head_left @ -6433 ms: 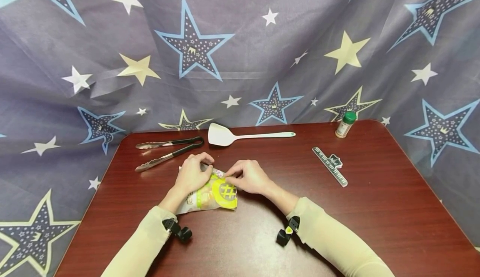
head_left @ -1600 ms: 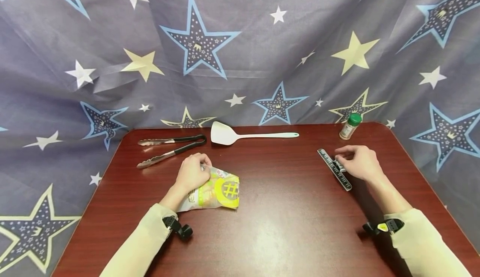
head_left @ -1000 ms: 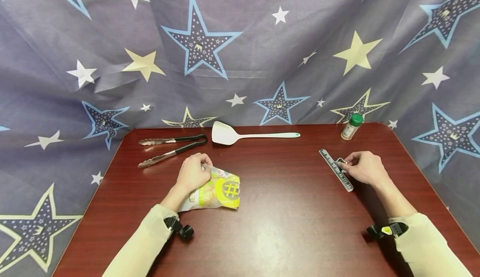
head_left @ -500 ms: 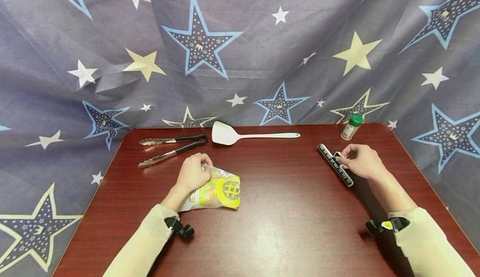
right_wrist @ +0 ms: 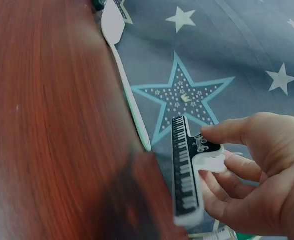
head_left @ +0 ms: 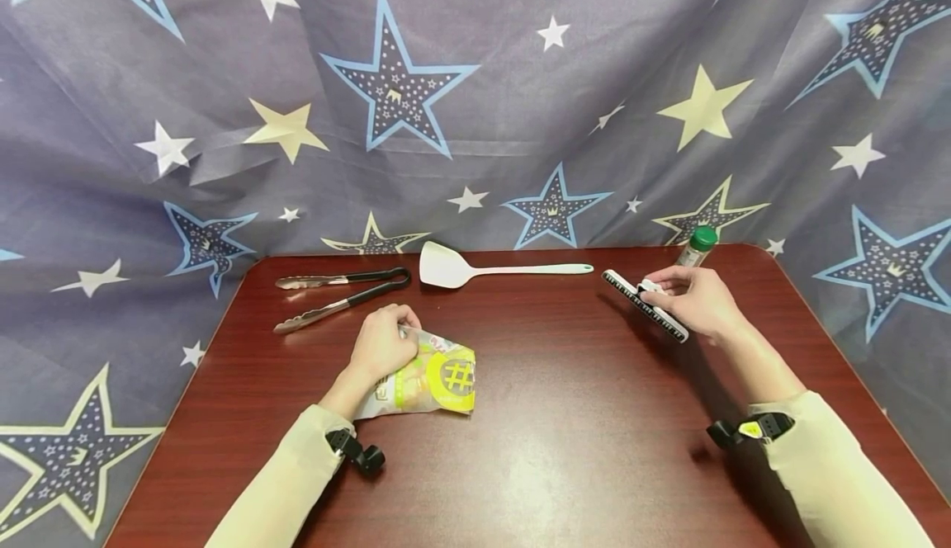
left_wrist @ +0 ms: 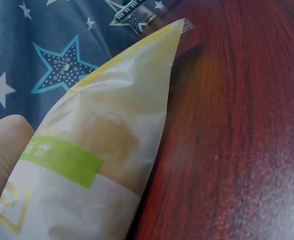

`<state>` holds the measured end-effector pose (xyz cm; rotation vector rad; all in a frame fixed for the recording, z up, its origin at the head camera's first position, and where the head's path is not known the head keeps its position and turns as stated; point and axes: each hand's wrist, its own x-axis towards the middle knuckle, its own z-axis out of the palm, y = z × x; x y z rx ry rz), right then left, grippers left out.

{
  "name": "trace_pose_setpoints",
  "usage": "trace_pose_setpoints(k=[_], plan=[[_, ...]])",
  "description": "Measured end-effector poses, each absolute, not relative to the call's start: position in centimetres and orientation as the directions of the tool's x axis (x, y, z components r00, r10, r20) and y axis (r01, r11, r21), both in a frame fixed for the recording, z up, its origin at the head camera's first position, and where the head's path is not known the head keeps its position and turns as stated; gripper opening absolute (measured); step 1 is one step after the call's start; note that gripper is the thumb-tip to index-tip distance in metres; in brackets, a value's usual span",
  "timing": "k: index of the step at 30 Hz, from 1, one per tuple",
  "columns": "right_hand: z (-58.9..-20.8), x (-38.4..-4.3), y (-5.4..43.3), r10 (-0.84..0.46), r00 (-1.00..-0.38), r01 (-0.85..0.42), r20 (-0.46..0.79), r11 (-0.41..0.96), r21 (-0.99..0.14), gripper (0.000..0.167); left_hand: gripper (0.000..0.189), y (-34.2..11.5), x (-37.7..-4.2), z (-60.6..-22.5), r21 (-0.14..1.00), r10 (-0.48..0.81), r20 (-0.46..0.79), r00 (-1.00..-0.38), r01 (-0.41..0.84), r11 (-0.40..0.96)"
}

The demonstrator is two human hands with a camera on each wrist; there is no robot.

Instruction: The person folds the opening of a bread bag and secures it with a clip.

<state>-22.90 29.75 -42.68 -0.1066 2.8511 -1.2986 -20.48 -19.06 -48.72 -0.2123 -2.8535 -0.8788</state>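
My left hand (head_left: 383, 342) grips the upper left part of a white and yellow-green food bag (head_left: 434, 376), which lies on the table at centre left. In the left wrist view the food bag (left_wrist: 111, 145) fills the middle, its translucent film showing a tan content. My right hand (head_left: 698, 300) pinches the tab of a long clip with a piano-key pattern (head_left: 645, 306) and holds it above the table. The right wrist view has the thumb of my right hand (right_wrist: 267, 175) on the black tab of the clip (right_wrist: 183, 175), with fingers beneath.
Metal tongs with black handles (head_left: 342, 299) lie at the back left. Beside them is a white spatula (head_left: 446, 267), its handle pointing right. A green-capped seasoning bottle (head_left: 698, 245) stands behind my right hand. A starry curtain (head_left: 475, 102) hangs behind the table (head_left: 550, 432).
My right hand left the bag, took hold of the clip by its tab, and lifted it up and leftward. My left hand stays on the food bag.
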Motion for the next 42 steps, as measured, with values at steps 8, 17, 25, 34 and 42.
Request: trace_pose_setpoints(k=[8, 17, 25, 34, 42], plan=[[-43.1, -23.1, 27.0, -0.114, -0.993, -0.101, 0.042, 0.58, -0.808, 0.034, 0.011, -19.0, -20.4, -48.5, 0.555, 0.086, 0.183, -0.979, 0.175, 0.813], [-44.2, -23.5, 24.0, -0.195, -0.98, -0.125, 0.026, 0.52, -0.845, 0.03, 0.012, -18.9, -20.4, -48.8, 0.562, 0.089, 0.176, -0.98, 0.174, 0.809], [-44.3, -23.7, 21.8, -0.223, -0.974, -0.15, 0.038, 0.517, -0.843, 0.028, 0.011, -18.8, -20.3, -48.6, 0.559, 0.08, 0.18, -0.98, 0.169, 0.812], [-44.3, -23.8, 19.3, -0.249, -0.968, -0.155, 0.023, 0.527, -0.836, 0.028, 0.01, -18.9, -20.2, -48.7, 0.552, 0.075, 0.179, -0.981, 0.163, 0.818], [-44.0, -23.5, 17.2, -0.228, -0.973, -0.136, 0.019, 0.511, -0.849, 0.025, 0.009, -19.0, -20.2, -48.8, 0.551, 0.079, 0.177, -0.981, 0.165, 0.818]])
